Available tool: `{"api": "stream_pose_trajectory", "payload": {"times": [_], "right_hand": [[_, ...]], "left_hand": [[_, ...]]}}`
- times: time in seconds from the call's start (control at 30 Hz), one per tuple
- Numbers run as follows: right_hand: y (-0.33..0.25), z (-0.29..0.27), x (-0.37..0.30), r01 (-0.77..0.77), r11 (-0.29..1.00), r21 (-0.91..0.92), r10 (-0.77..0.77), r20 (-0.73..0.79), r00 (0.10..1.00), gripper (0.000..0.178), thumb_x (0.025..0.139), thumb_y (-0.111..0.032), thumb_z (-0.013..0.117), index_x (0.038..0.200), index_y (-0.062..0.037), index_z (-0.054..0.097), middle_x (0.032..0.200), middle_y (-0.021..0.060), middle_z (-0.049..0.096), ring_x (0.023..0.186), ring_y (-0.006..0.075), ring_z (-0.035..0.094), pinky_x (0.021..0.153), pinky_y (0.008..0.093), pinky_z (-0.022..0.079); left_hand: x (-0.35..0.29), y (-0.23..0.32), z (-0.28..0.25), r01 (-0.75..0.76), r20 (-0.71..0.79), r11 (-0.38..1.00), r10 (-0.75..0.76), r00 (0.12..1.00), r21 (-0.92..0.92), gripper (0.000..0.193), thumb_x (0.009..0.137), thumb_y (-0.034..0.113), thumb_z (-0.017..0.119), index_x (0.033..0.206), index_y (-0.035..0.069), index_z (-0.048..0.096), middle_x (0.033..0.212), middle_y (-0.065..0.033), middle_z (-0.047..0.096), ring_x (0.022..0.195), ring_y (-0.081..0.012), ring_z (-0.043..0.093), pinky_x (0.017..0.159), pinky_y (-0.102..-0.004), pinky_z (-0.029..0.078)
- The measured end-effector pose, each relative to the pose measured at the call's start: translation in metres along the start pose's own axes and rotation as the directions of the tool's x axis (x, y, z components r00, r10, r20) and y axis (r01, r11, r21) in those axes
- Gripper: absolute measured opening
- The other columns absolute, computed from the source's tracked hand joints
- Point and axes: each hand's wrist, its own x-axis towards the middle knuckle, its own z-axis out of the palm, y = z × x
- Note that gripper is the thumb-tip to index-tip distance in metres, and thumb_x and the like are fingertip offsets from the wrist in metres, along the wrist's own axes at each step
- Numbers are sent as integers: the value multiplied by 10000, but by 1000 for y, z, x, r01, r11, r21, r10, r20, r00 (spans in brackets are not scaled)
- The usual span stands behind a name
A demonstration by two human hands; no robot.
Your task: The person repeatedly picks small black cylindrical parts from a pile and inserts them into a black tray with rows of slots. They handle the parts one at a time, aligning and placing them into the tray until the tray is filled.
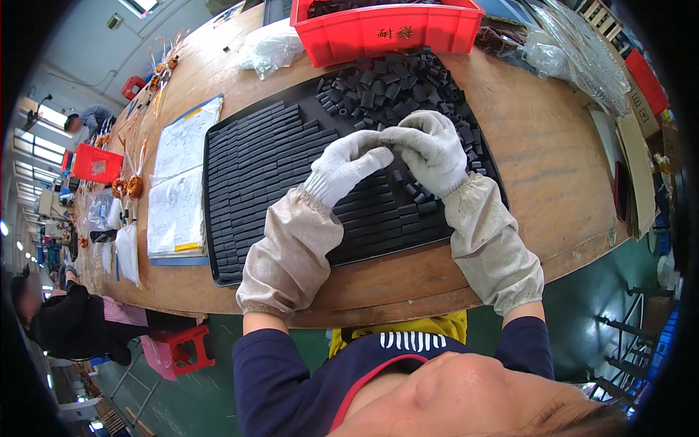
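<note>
My left hand [340, 166] and my right hand [435, 151], both in white work gloves, meet at the fingertips above a black tray [311, 111]. The left thumb and fingers are pinched together, while the right fingers curl inward. Whatever lies between the fingertips is too small or hidden to make out. Short black tubes [255, 171] lie end to end in tight rows over the tray's left and lower part. A loose heap of the same black tubes [393, 84] fills its upper right, close beyond my right hand. More loose tubes lie under the right wrist.
Behind the tray stands a red bin [386, 38] with black pieces inside. An open folder of papers [178, 200] lies left of the tray. Copper coils [135, 187] and plastic bags line the left edge; clear plastic wrapping [575, 54] is at the far right. Another person [76, 320] sits at left.
</note>
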Motion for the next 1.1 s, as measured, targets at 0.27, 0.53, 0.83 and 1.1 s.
{"api": "stream_pose_trajectory", "payload": {"times": [0.27,0.53,0.83,1.1], "right_hand": [[-3,7,-11,-313,918,242,339,-73,938,311,825,-55,793,1127,-95,727,994,98,743,926,329,706,814,431,564],[1,4,-5,-104,983,150,108,-18,994,294,851,-53,781,1136,-115,746,1012,91,750,950,322,712,840,422,559],[-6,6,-10,-359,907,219,365,13,931,222,855,-53,767,1070,-103,737,994,92,742,951,343,704,866,428,553],[0,2,-5,-146,989,38,143,81,986,153,866,-49,736,1007,-109,738,1028,94,728,1010,355,685,890,453,545]], "left_hand": [[6,-11,2,-34,-107,994,23,994,-100,366,964,148,757,1295,5,694,1165,-67,749,1061,-122,664,964,-276,520],[6,-15,1,-57,-137,989,76,988,135,334,955,139,755,1265,19,726,1121,-71,763,1026,-121,675,938,-281,529],[5,-11,1,-21,-96,997,28,995,78,372,967,173,750,1303,17,713,1109,-65,769,1020,-109,671,931,-269,525],[6,-17,1,-74,-146,990,92,985,124,350,953,190,761,1270,46,737,1096,-64,764,1008,-147,685,922,-289,530]]}}
